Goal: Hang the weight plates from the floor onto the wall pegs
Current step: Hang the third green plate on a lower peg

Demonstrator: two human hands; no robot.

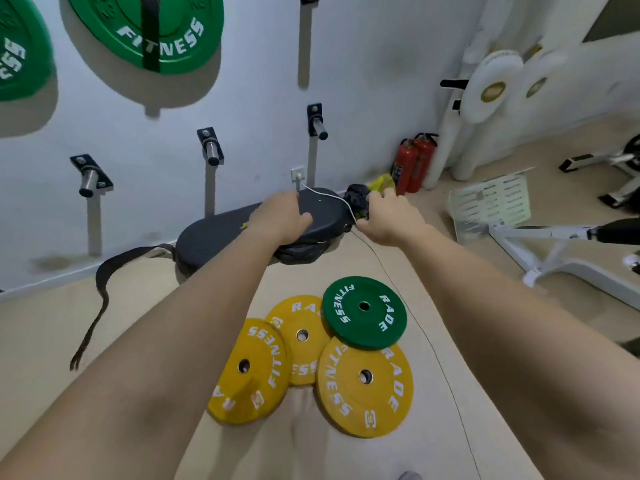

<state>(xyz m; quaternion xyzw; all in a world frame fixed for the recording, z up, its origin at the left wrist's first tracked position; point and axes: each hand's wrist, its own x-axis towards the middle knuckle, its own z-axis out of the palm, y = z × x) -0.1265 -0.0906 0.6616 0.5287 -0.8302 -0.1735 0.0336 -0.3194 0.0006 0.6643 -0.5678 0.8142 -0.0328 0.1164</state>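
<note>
Green plate [364, 312] | on floor [343, 261] | well apart from right hand [388, 216]

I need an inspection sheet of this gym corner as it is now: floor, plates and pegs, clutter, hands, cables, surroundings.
Surface: beige floor, with plates lying on it.
Job's things: three yellow plates and one green plate overlap on the floor; three lower wall pegs are empty; two hung green plates.
Clutter: dark grey pad by the wall, black strap, dark cloth.
Hands: left hand rests on the pad, grip unclear; right hand seems to pinch the white cable.
Cables: the white cable runs from the wall socket; a thin dark wire crosses the floor.
Surroundings: red fire extinguishers, white bench frame.
</note>
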